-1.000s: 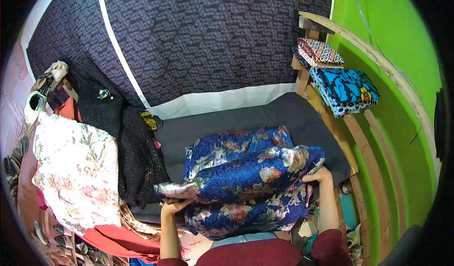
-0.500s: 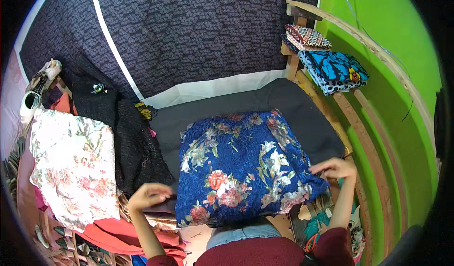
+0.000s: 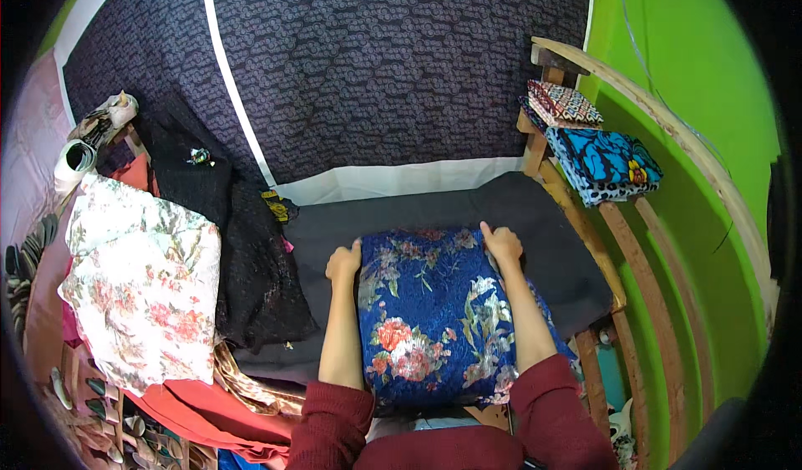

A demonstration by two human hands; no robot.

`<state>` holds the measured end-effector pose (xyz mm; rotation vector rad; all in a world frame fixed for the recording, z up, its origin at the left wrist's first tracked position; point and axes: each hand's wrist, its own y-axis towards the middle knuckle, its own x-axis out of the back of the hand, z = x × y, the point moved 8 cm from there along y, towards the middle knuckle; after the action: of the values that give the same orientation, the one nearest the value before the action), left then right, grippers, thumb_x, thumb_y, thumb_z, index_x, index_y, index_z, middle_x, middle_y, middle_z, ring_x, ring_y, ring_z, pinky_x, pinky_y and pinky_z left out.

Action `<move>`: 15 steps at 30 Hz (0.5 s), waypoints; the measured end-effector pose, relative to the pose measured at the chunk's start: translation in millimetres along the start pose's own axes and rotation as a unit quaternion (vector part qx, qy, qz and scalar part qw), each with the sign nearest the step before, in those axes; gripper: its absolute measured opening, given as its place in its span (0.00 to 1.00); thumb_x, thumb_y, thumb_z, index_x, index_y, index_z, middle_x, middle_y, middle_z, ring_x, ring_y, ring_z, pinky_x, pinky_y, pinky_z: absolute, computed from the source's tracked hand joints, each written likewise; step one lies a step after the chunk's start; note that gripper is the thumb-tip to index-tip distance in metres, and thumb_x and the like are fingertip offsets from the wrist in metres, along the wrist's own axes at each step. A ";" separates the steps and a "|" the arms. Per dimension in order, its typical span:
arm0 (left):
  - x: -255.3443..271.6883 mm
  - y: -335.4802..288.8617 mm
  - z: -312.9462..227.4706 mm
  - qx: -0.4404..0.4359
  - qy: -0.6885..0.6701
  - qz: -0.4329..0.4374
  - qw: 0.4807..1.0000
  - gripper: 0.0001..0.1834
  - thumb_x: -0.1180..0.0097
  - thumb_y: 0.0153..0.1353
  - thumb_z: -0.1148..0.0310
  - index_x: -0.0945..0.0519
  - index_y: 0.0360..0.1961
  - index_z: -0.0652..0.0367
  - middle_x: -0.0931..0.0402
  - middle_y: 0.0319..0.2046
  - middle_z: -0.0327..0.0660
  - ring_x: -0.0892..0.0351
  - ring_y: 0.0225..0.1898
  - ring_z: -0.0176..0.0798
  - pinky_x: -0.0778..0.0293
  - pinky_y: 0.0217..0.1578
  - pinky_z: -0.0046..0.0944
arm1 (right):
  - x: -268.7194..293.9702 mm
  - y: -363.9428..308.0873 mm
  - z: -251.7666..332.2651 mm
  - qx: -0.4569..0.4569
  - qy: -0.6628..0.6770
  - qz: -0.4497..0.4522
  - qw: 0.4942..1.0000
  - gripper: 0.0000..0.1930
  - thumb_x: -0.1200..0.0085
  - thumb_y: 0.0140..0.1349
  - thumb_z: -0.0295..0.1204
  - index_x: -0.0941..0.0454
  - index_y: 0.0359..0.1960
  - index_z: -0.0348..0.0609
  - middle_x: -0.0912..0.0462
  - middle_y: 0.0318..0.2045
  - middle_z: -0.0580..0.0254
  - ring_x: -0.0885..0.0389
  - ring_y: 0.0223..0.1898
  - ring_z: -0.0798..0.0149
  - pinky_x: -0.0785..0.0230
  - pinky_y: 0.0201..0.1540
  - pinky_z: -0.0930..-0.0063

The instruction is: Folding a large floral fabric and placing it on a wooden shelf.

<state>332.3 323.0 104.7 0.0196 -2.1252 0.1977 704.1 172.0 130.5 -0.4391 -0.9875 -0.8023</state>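
Hands (image 3: 504,245) gripping blue floral cloth (image 3: 426,324), dark grey bedding (image 3: 551,248), green wall (image 3: 706,69)

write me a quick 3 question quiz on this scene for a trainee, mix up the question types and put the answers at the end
1. Where on the blue floral cloth are the person's left hand and right hand?

2. True or false: the white floral cloth lies to the left of the black fabric.

3. What is the main colour of the large flower on the folded turquoise-and-black cloth at the right?
A) purple
B) white
C) yellow

Key:
1. At its far corners, one hand at each.
2. True.
3. C, yellow.
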 end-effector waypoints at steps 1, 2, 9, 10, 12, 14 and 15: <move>-4.5 0.6 4.0 -0.003 -0.001 -0.001 1.000 0.32 0.60 0.53 0.41 0.23 0.39 0.61 0.26 0.39 0.53 0.27 0.44 0.52 0.33 0.43 0.43 | -5.7 0.4 -2.2 0.012 0.032 -0.001 0.999 0.30 0.60 0.50 0.59 0.20 0.28 0.44 0.22 0.32 0.47 0.25 0.39 0.45 0.34 0.42 0.58; -3.4 -1.9 6.9 -0.019 -0.106 -0.007 0.994 0.29 0.55 0.52 0.43 0.22 0.37 0.61 0.24 0.36 0.50 0.25 0.40 0.48 0.32 0.41 0.41 | -9.1 -2.7 -3.0 0.020 0.034 -0.016 0.999 0.25 0.60 0.54 0.55 0.21 0.28 0.45 0.22 0.32 0.47 0.24 0.38 0.46 0.34 0.40 0.57; 52.1 -29.7 21.2 -0.168 -0.404 -0.296 0.849 0.15 0.52 0.58 0.63 0.27 0.23 0.66 0.34 0.15 0.35 0.38 0.21 0.26 0.39 0.23 0.30 | 32.0 -4.7 0.5 0.127 0.318 -0.107 0.933 0.23 0.54 0.58 0.44 0.30 0.14 0.35 0.28 0.11 0.53 0.26 0.17 0.65 0.38 0.22 0.68; 58.1 -36.5 13.5 -0.153 -0.442 -0.262 0.844 0.16 0.52 0.59 0.64 0.28 0.20 0.65 0.37 0.15 0.30 0.42 0.20 0.23 0.42 0.21 0.28 | 43.2 13.2 -26.6 0.113 0.340 -0.127 0.925 0.23 0.54 0.58 0.43 0.31 0.13 0.36 0.30 0.10 0.60 0.30 0.15 0.71 0.41 0.19 0.72; 73.7 -33.6 23.6 -0.161 -0.504 -0.237 0.815 0.17 0.51 0.59 0.63 0.30 0.17 0.62 0.40 0.15 0.26 0.45 0.19 0.21 0.46 0.19 0.26 | 67.9 13.0 -30.8 0.085 0.396 -0.142 0.903 0.24 0.53 0.59 0.44 0.33 0.10 0.39 0.32 0.08 0.69 0.37 0.13 0.79 0.46 0.16 0.79; 75.9 -26.3 29.2 -0.128 -0.430 -0.170 0.878 0.17 0.50 0.58 0.63 0.28 0.17 0.63 0.39 0.13 0.27 0.45 0.18 0.21 0.46 0.18 0.27 | 73.2 26.6 -42.9 0.095 0.288 -0.195 0.933 0.23 0.52 0.57 0.42 0.32 0.12 0.35 0.33 0.10 0.59 0.32 0.15 0.71 0.44 0.18 0.72; 78.0 -21.8 33.2 -0.115 -0.370 -0.140 0.911 0.17 0.50 0.57 0.63 0.27 0.17 0.65 0.38 0.13 0.28 0.44 0.17 0.22 0.46 0.18 0.27 | 71.2 26.6 -39.7 0.083 0.296 -0.184 0.934 0.22 0.52 0.56 0.41 0.33 0.14 0.32 0.33 0.11 0.48 0.28 0.16 0.64 0.42 0.20 0.68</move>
<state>264.8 301.5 156.0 0.3027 -2.8532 -0.2823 768.7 134.8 173.0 0.1471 -0.5632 -1.0957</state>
